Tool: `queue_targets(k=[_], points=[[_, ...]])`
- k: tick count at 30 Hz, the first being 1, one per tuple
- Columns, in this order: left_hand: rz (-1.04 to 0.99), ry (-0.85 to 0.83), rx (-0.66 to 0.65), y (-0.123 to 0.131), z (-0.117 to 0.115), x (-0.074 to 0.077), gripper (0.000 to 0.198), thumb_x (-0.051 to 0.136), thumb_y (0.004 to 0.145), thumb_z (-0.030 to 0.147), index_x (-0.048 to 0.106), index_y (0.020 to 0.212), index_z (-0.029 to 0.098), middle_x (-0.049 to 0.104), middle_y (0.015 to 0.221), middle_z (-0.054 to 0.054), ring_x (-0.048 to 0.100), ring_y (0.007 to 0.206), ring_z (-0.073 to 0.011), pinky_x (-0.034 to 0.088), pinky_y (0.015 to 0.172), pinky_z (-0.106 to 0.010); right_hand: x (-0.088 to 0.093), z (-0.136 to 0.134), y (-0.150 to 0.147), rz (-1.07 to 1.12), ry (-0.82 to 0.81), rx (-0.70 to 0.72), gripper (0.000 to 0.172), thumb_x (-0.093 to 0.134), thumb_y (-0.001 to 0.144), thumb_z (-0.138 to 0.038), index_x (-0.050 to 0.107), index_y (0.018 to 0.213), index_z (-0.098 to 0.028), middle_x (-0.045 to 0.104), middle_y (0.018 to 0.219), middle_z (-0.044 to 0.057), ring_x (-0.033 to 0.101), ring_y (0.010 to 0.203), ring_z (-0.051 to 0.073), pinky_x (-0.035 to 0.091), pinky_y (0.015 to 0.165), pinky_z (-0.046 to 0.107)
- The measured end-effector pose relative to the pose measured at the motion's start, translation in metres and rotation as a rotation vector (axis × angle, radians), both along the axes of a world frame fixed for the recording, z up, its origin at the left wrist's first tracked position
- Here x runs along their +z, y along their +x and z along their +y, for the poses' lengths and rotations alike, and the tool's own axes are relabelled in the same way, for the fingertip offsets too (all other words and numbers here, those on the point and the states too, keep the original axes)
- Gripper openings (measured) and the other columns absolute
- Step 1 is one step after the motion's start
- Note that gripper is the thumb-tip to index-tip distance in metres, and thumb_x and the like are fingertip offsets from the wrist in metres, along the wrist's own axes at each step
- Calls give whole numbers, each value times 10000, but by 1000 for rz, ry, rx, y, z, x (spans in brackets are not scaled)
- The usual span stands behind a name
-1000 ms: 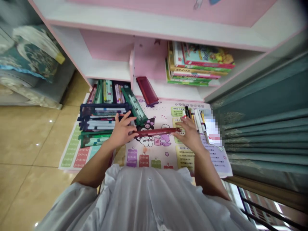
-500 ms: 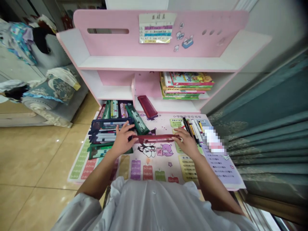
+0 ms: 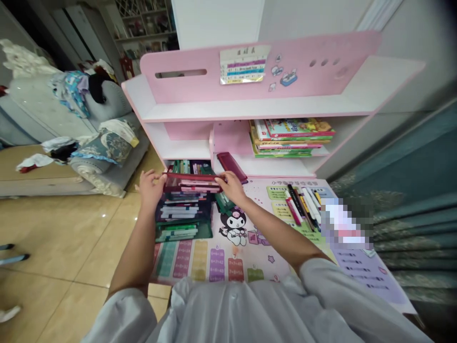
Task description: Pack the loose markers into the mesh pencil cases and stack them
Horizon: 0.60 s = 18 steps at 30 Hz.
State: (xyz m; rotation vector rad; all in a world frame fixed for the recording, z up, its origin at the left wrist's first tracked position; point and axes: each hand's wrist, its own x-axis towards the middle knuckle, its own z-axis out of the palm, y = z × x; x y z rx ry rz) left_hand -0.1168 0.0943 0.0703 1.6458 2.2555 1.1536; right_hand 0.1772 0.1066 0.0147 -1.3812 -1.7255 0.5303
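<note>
A dark red see-through pencil pouch with pink pens inside is stretched between my two hands at the desk's left. My left hand pinches its left end, and my right hand grips its right end. Below and behind it lie navy pouches filled with pens and a green pouch nearest me. Another green pouch is partly hidden beneath my right hand. Behind that hand, a flat dark red pouch leans at the shelf's edge.
Loose pens and markers lie on the right of the printed desk mat. Stacked books occupy the pink and white shelf at the back. A blurred patch covers something at right. A sofa with clothes stands to the left.
Both hands have carried the dark red pouch from the middle of the desk leftward, over the other pouches. It now hangs with its side facing me. The camera view has turned left.
</note>
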Motion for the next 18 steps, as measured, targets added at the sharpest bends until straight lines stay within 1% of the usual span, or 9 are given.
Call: queue_targets(k=[4, 7, 9, 11, 13, 15, 18], points=[[-8, -100, 83, -15, 19, 1, 228, 623, 871, 382, 650, 738, 199, 621, 1388, -75, 357, 1460, -348, 167, 1180, -703, 6, 28, -29, -59, -76, -26, 225, 583, 938, -369, 701, 949, -177, 707, 1013, 98, 650, 1030, 222, 487, 960, 349], [5, -125, 98, -21, 30, -2, 256, 594, 887, 402, 659, 761, 189, 609, 1408, -108, 351, 1462, -348, 203, 1172, -680, 10, 39, -42, -114, -138, -41, 274, 546, 968, -378, 712, 951, -161, 717, 1010, 105, 656, 1011, 212, 483, 916, 310], [13, -153, 103, -25, 35, -5, 281, 579, 891, 423, 671, 776, 184, 618, 1395, -128, 377, 1441, -359, 235, 1154, -672, 14, 43, -48, -154, -171, -51, 312, 524, 982, -396, 717, 939, -154, 721, 1016, 112, 656, 1022, 212, 476, 903, 294], [19, -196, 116, -27, 40, -9, 300, 578, 882, 438, 685, 776, 179, 682, 1289, -151, 466, 1361, -374, 263, 1125, -681, 16, 46, -52, -200, -202, -65, 336, 522, 984, -415, 719, 928, -150, 721, 1030, 121, 653, 1038, 220, 471, 905, 296], [24, -242, 142, -29, 45, -13, 308, 590, 861, 445, 696, 764, 173, 744, 1113, -166, 566, 1229, -382, 300, 1088, -687, 17, 49, -55, -248, -225, -77, 359, 519, 985, -442, 720, 945, -148, 714, 1068, 134, 646, 1060, 233, 468, 918, 312], [33, -275, 169, -31, 49, -17, 319, 596, 845, 454, 706, 756, 168, 764, 982, -166, 622, 1111, -373, 349, 1051, -670, 17, 50, -56, -294, -236, -89, 405, 493, 991, -485, 716, 989, -147, 695, 1140, 154, 631, 1093, 253, 466, 934, 344], [56, -305, 185, -32, 53, -21, 353, 586, 845, 476, 730, 765, 164, 766, 956, -170, 646, 1050, -369, 406, 1010, -639, 14, 50, -57, -353, -238, -101, 498, 439, 993, -563, 707, 1050, -147, 653, 1242, 177, 588, 1165, 291, 457, 961, 403]])
